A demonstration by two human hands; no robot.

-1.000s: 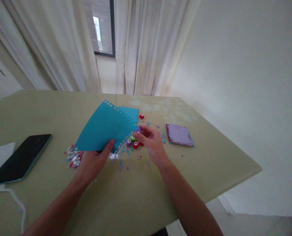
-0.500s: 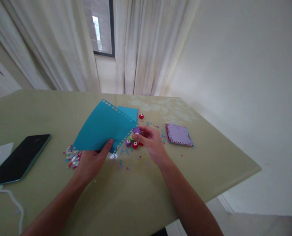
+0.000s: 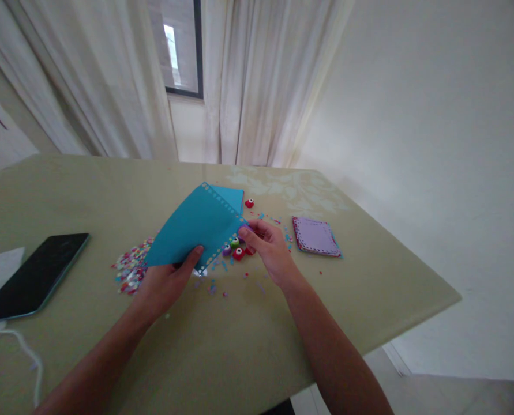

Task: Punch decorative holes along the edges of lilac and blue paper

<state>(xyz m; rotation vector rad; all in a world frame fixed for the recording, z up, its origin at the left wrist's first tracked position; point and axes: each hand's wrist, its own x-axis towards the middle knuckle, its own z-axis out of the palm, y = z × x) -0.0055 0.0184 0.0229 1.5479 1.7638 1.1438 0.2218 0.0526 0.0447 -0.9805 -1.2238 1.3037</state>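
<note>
My left hand (image 3: 165, 282) grips the lower edge of a blue paper sheet (image 3: 187, 230), thumb on top and fingers hidden beneath. Small punched holes line two of the sheet's edges. At its right corner, my right hand (image 3: 271, 248) is closed around a purple craft punch (image 3: 243, 231), mostly covered by the fingers, with the sheet's edge at the punch. Below the sheet's edge lie more small punches: a red one (image 3: 238, 253), a purple one (image 3: 226, 249) and a green one (image 3: 235, 242). Another red punch (image 3: 250, 203) sits farther back.
Behind the sheet lies blue paper (image 3: 235, 197). A lilac-topped stack of punched squares (image 3: 316, 237) is at the right. Left of my hands are a confetti pile (image 3: 129, 271), a dark tablet (image 3: 36, 279), white paper (image 3: 1, 268) and a white cable (image 3: 29, 351). Paper bits dot the table (image 3: 222, 357).
The blue sheet and my left hand have shifted right, the sheet's edge sliding along at the purple punch. More of the confetti pile shows. My right hand stays nearly in place.
</note>
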